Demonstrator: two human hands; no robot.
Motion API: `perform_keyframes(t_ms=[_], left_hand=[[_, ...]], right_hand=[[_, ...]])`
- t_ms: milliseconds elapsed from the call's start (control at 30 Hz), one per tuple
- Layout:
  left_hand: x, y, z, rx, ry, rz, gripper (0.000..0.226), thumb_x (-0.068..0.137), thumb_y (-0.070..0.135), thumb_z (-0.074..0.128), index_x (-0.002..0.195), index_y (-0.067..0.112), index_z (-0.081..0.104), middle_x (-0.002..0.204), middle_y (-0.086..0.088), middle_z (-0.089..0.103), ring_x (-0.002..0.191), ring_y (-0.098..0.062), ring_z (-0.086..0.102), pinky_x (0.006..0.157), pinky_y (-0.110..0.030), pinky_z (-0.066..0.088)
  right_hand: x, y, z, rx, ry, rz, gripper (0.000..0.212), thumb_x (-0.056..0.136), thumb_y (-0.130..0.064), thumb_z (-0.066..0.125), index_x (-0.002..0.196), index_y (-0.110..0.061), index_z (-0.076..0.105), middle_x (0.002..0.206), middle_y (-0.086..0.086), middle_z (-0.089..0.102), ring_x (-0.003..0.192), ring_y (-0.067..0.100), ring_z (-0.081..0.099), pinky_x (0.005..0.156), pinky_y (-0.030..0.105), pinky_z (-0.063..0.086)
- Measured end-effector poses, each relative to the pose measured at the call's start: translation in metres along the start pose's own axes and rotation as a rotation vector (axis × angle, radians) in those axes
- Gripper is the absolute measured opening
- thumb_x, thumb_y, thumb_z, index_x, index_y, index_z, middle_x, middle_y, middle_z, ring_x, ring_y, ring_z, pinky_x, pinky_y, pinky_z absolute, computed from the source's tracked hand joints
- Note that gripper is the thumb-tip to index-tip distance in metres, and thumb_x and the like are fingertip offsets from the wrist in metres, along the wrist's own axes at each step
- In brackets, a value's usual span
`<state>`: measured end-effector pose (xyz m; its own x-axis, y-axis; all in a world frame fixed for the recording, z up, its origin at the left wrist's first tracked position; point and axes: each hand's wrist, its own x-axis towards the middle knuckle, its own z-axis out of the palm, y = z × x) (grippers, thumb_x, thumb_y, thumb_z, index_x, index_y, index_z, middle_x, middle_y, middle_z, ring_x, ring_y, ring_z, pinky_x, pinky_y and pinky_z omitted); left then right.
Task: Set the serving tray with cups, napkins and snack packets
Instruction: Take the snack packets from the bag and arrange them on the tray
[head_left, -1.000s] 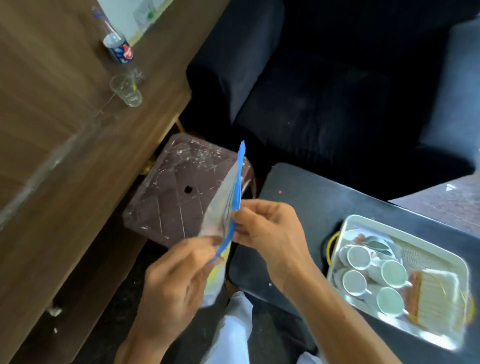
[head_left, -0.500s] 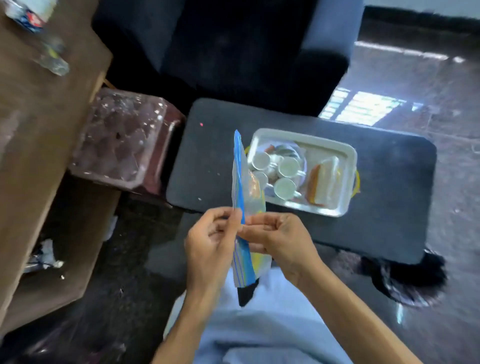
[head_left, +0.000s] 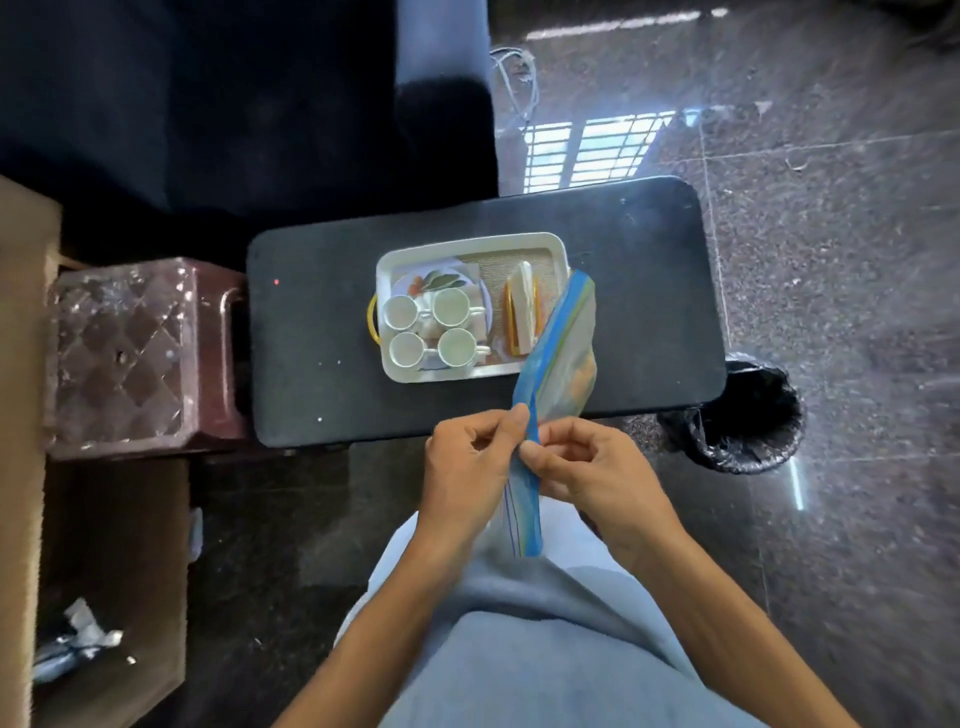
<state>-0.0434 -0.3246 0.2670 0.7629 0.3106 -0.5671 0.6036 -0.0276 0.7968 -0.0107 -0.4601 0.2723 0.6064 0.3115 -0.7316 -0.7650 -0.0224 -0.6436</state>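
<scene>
Seated in front of a low dark table, I hold one clear snack packet upright over my lap. My left hand and right hand meet at its blue seal strip. The fingers of both hands are clamped on that strip from opposite sides, a grip that looks meant to pull the seal apart. The packet's upper end leans out towards the near right corner of the serving tray, and its lower end hangs between my wrists. Keeping it short of the table seems sensible, since anything that spills would land on me and not among the crockery. The single tray sits in the middle of the table. Four white cups stand on it two by two at its left end, on one patterned plate, handles turned to the right. That tight grouping leaves the tray's right half for the rest of the setting. One orange-and-white bundle lies there, and I cannot tell whether it is napkins or a packet. One lined bin stands just off the table's right end, and one maroon stool stands at its left.
</scene>
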Motion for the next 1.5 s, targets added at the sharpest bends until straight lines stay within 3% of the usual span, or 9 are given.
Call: perform_keyframes(t_ms=[133,267,367,600,700,800,900,1067,1500], left_hand=[[0.012,0.018,0.019,0.043,-0.003,0.011,0.033,0.101,0.026,0.062,0.076,0.01,0.076,0.073,-0.016,0.073,0.067,-0.013,0.057,0.067,-0.04,0.053],[0.031,0.037,0.036,-0.23,-0.045,-0.163,0.031,0.104,0.018,0.056,0.083,0.014,0.078,0.079,-0.004,0.081,0.076,-0.012,0.077,0.076,-0.029,0.064],[0.045,0.049,0.043,-0.436,-0.154,-0.272,0.03,0.105,0.019,0.052,0.089,0.006,0.075,0.079,-0.007,0.081,0.073,-0.014,0.079,0.064,-0.023,0.062],[0.059,0.063,0.076,-0.384,-0.254,-0.213,0.026,0.103,0.019,0.055,0.094,0.011,0.078,0.091,-0.01,0.082,0.087,-0.018,0.08,0.074,-0.024,0.063],[0.062,0.07,0.098,-0.175,-0.231,-0.097,0.026,0.097,0.034,0.059,0.098,0.018,0.079,0.099,-0.003,0.082,0.097,-0.016,0.078,0.086,-0.028,0.062],[0.059,0.082,0.121,-0.086,-0.211,-0.032,0.033,0.088,0.045,0.059,0.096,0.021,0.08,0.093,0.007,0.081,0.092,-0.007,0.076,0.075,-0.017,0.058],[0.057,0.091,0.143,-0.153,-0.157,-0.048,0.024,0.099,0.029,0.06,0.097,0.017,0.081,0.092,0.004,0.082,0.091,-0.01,0.078,0.073,-0.015,0.058],[0.054,0.097,0.173,-0.294,-0.052,-0.132,0.025,0.1,0.022,0.06,0.09,0.019,0.082,0.092,-0.006,0.083,0.09,-0.021,0.08,0.078,-0.026,0.063],[0.055,0.077,0.161,-0.589,0.102,-0.258,0.027,0.09,0.028,0.063,0.086,0.011,0.083,0.09,-0.012,0.082,0.08,-0.016,0.08,0.069,-0.023,0.064]], right_hand=[[-0.001,-0.007,-0.01,0.137,0.126,0.026,0.013,0.088,-0.005,0.07,0.077,-0.012,0.069,0.081,0.017,0.065,0.079,0.024,0.065,0.081,0.039,0.061],[0.002,-0.02,-0.021,0.299,0.17,0.021,0.007,0.095,-0.005,0.06,0.094,-0.005,0.068,0.087,0.013,0.072,0.08,0.017,0.069,0.071,0.022,0.057],[0.005,-0.031,-0.038,0.387,0.201,-0.02,0.01,0.093,-0.008,0.06,0.088,-0.008,0.069,0.084,0.01,0.073,0.08,0.015,0.07,0.074,0.023,0.058],[0.015,-0.057,-0.092,0.134,0.237,-0.047,0.009,0.088,-0.005,0.067,0.09,-0.013,0.063,0.077,0.005,0.07,0.074,0.014,0.069,0.066,0.026,0.059],[0.028,-0.073,-0.113,-0.046,0.32,-0.107,0.018,0.085,-0.024,0.076,0.099,-0.02,0.065,0.082,0.001,0.069,0.076,0.009,0.068,0.061,0.027,0.057],[0.039,-0.094,-0.135,-0.331,0.388,-0.218,0.036,0.077,-0.048,0.078,0.104,-0.027,0.067,0.086,-0.005,0.074,0.08,0.011,0.071,0.066,0.03,0.059],[0.05,-0.111,-0.156,-0.469,0.418,-0.31,0.022,0.084,-0.035,0.077,0.1,-0.021,0.071,0.082,-0.005,0.074,0.077,0.009,0.071,0.071,0.027,0.059],[0.058,-0.122,-0.183,-0.484,0.403,-0.313,0.01,0.087,-0.025,0.074,0.091,-0.015,0.074,0.078,-0.001,0.075,0.076,0.017,0.072,0.075,0.036,0.06],[0.055,-0.12,-0.222,-0.452,0.467,-0.282,0.006,0.087,-0.019,0.073,0.082,-0.023,0.074,0.071,-0.008,0.073,0.064,0.002,0.064,0.068,0.023,0.052]])
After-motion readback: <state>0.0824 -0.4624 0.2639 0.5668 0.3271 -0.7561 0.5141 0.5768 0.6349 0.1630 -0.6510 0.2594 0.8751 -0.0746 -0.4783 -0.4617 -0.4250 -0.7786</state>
